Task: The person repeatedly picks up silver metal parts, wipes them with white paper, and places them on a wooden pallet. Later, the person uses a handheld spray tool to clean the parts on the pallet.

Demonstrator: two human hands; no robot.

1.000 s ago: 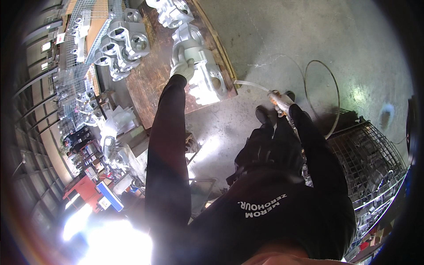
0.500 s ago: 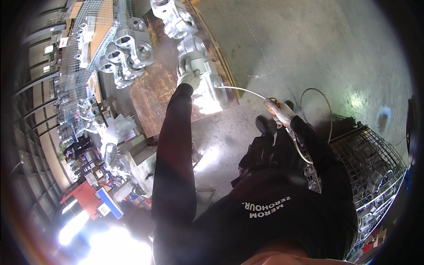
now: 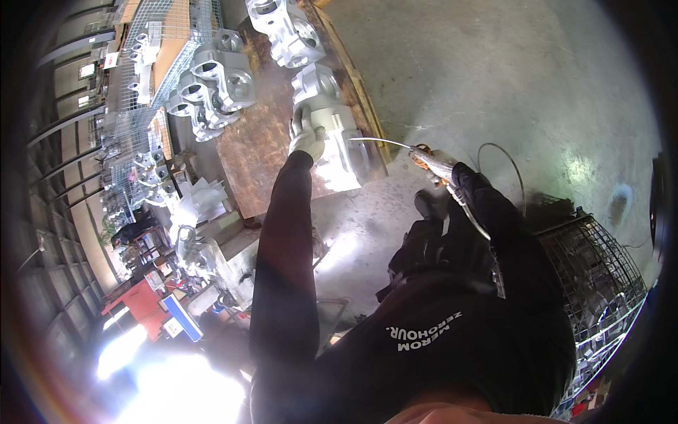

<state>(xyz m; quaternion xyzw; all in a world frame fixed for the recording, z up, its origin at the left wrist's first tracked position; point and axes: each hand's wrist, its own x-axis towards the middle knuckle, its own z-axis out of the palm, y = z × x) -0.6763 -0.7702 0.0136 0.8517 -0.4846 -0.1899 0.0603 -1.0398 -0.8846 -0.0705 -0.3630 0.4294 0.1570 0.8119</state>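
My left hand, in a pale glove, rests against the near side of a silver-grey metal casting on a brown wooden table. Its fingers are stretched out and the thumb is apart. Bright glare washes out the casting's near end. Gloved too, my right hand is wrapped round an air blow gun with orange parts, held off the table's right edge. Its long thin nozzle reaches left, the tip at the casting's right side. A hose runs down from the gun.
Another casting stands farther along the table, and several more castings are grouped at its left. A wire basket full of metal parts stands at my right. A loop of hose lies on the concrete floor.
My right hand has moved left and slightly up with the blow gun, and the gun is turned flatter. My left hand stays on the casting. The whole view has shifted slightly.
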